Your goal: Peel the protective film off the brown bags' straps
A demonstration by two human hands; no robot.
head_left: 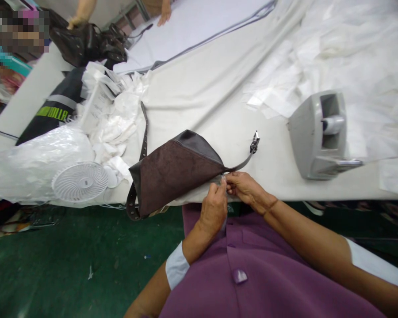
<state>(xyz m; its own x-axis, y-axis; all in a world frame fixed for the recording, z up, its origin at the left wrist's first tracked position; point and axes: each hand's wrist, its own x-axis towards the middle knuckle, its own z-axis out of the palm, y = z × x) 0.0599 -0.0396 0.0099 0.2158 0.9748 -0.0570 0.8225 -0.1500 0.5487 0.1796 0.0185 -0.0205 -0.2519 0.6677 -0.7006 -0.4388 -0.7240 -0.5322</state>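
Two hands, left hand [214,210] and right hand [247,187], close together at the near edge of the table [199,88], fingertips pinched on a small pale tab [223,179] at the lower edge of a brown suede bag [174,176]; the tab perhaps a zip pull, too small to tell. Bag lying on the white-covered table, dark strap [143,137] beyond it, metal clasp [254,142] at the far right end. Grey tape dispenser [318,134], probably, well off to the right. Just left of the bag, a white desk fan [80,182], against clear plastic sheeting [33,163] and crumpled white paper [112,115]. Farther off, a black bag with yellow lettering [49,106] and a dark handbag [86,44] beneath a co-worker's hand [76,21]. Below, green floor [69,247].
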